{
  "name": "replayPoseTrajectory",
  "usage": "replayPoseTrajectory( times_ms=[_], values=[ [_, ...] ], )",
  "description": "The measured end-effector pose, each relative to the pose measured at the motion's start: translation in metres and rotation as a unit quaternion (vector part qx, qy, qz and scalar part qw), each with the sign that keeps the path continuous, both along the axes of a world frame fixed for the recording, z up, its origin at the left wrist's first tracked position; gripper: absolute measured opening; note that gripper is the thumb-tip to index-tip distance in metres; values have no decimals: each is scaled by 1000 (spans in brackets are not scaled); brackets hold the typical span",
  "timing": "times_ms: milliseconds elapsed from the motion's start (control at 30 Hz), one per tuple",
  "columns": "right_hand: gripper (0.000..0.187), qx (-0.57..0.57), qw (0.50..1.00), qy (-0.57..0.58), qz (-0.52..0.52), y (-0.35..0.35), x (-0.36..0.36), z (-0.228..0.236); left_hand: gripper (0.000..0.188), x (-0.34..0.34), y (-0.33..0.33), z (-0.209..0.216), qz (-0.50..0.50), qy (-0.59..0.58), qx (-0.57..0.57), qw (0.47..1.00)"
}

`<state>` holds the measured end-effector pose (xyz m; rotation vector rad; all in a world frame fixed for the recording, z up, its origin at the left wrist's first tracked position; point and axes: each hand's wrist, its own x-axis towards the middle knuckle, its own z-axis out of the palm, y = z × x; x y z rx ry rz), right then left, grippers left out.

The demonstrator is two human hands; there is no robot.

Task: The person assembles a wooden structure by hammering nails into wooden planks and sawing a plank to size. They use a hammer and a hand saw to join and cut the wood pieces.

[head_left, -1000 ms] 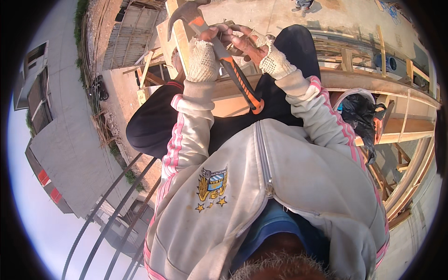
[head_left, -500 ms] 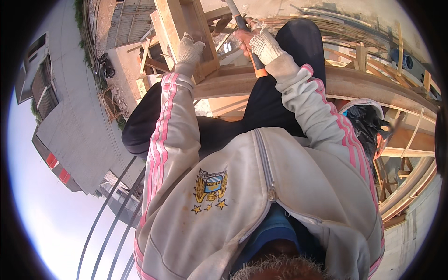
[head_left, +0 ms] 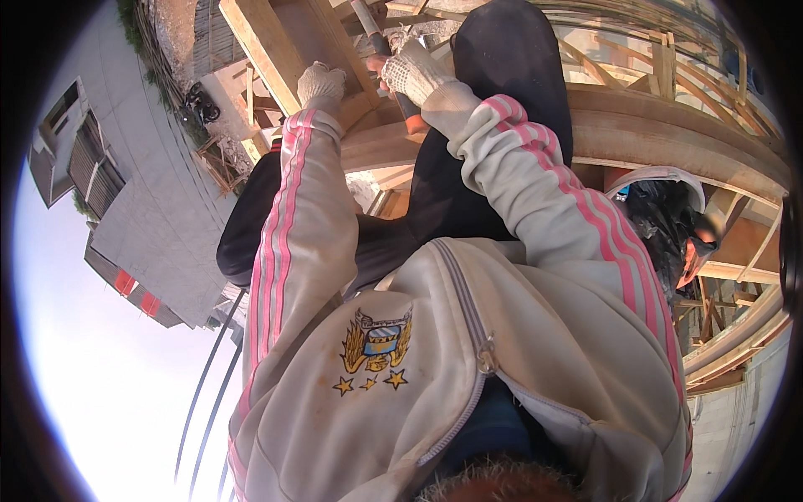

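Head view: two arms reaching up the frame, two gloves (head_left: 422,75), both cream, knobbly knit, fingertips cut off on the right one at least.
Hammer (head_left: 408,109): just one, top centre, right beside the trough; straight shaft, dark handle with a rounded orange end, top end cut off by the frame.
Right hand (head_left: 398,71): wrapped round that handle, proper grip.
Left hand (head_left: 322,82): resting against the trough, fingers hidden, so can't tell if it's clutching anything.
Trough (head_left: 253,42): one, wood, long and boxy, two side boards with a flat panel between.
Beam (head_left: 669,125): one big brown wooden one crossing behind the knees, bowed by the lens.
Bucket (head_left: 661,173): one, round pale rim, crinkly black plastic bag (head_left: 657,222) in it.
Jacket (head_left: 318,427): one, off-white cloth, pink sleeve stripes, one zip (head_left: 468,301), three stars (head_left: 395,380).
Trousers (head_left: 519,92): black, smooth, two bent knees.
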<state>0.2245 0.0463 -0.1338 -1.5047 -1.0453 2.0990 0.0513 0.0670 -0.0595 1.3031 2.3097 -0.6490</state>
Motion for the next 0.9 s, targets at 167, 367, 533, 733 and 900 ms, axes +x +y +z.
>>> replayPoseTrajectory(
  times_ms=[167, 367, 533, 733, 900],
  values=[
    [58, -23, 987, 150, -48, -11, -11, -53, 40, -5, -4, -20, -56, 72, -62, 994],
    [37, 72, 993, -32, 90, 30, 33, 59, 39, -52, 13, -64, -88, 98, -241, 961],
    [31, 324, 885, -177, 283, 48, 4, 47, 39, -36, 20, -58, -102, 87, -238, 962],
    [24, 437, 764, -226, 417, 41, 41, 89, 37, -35, 8, -58, -68, 85, -206, 972],
    [38, -118, 971, 206, -3, -4, 5, 10, 35, -11, 2, -38, -64, 100, -194, 974]
  ],
)
